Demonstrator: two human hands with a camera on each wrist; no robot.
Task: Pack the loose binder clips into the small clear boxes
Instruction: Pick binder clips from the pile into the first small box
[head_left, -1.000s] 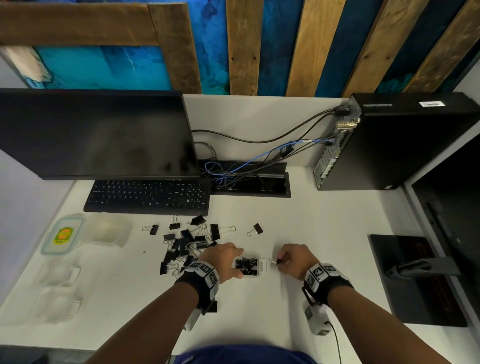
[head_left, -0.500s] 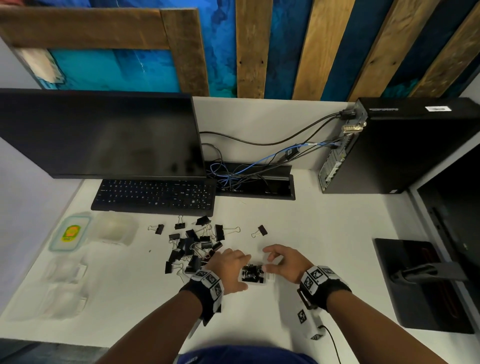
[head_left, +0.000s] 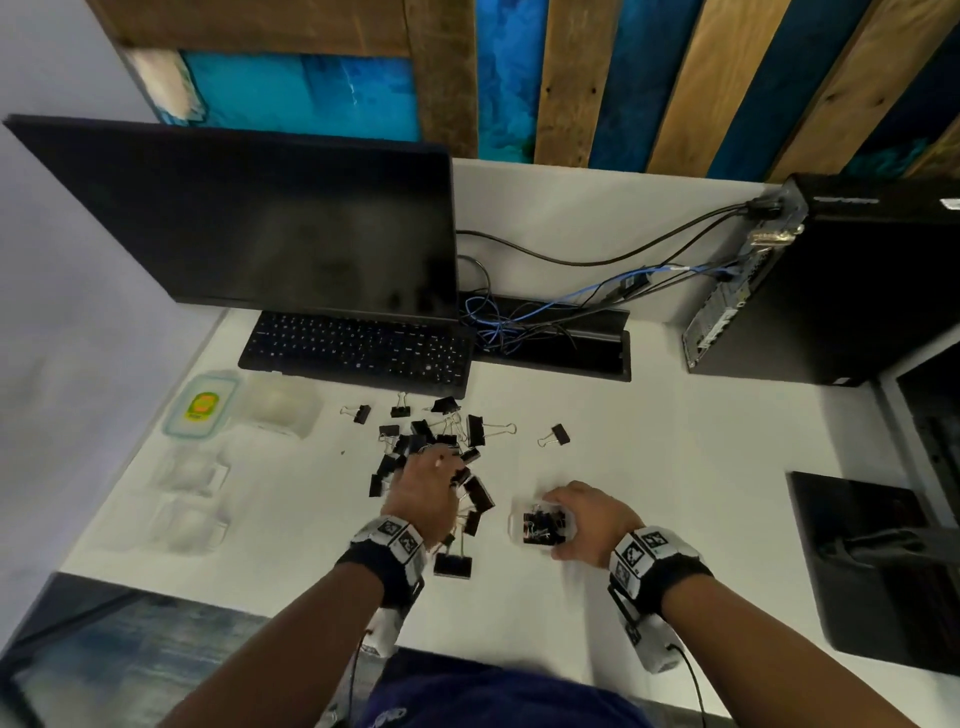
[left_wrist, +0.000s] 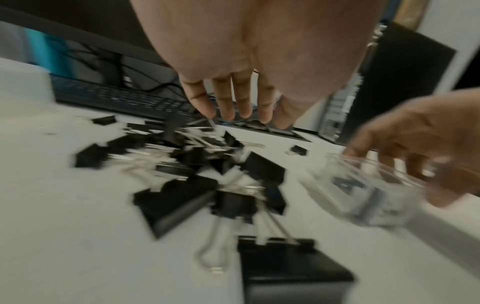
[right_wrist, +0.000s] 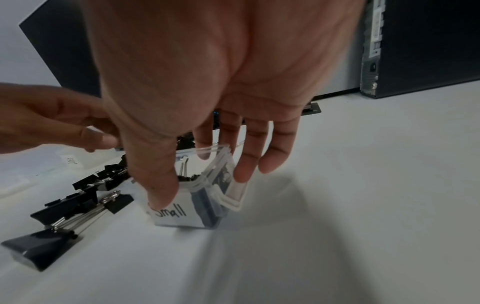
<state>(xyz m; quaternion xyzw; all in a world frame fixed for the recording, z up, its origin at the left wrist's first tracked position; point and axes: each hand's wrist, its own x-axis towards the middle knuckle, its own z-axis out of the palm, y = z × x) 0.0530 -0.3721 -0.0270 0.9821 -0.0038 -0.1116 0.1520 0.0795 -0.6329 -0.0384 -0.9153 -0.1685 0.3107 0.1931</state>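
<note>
Several loose black binder clips (head_left: 441, 447) lie in a pile on the white desk (head_left: 675, 467), blurred in the left wrist view (left_wrist: 182, 164). My left hand (head_left: 436, 467) hovers over the pile with straight fingers (left_wrist: 226, 102) and holds nothing. One stray clip (head_left: 555, 435) lies to the right of the pile. My right hand (head_left: 558, 527) grips a small clear box (head_left: 535, 525) that holds several clips. In the right wrist view the thumb and fingers (right_wrist: 241, 170) hold the box (right_wrist: 176, 216), which is labelled "Small" and stands on the desk with its lid raised.
A keyboard (head_left: 358, 353) and a monitor (head_left: 260, 218) stand behind the pile. A computer tower (head_left: 857, 286) is at the back right, and a black monitor base (head_left: 872, 571) at the right. At the left sit a lidded container (head_left: 200, 405), a frosted tub (head_left: 280, 405) and two empty clear boxes (head_left: 189, 499).
My left hand has let go of the box and moved left over the clip pile. My right hand now grips the box alone, a little further right.
</note>
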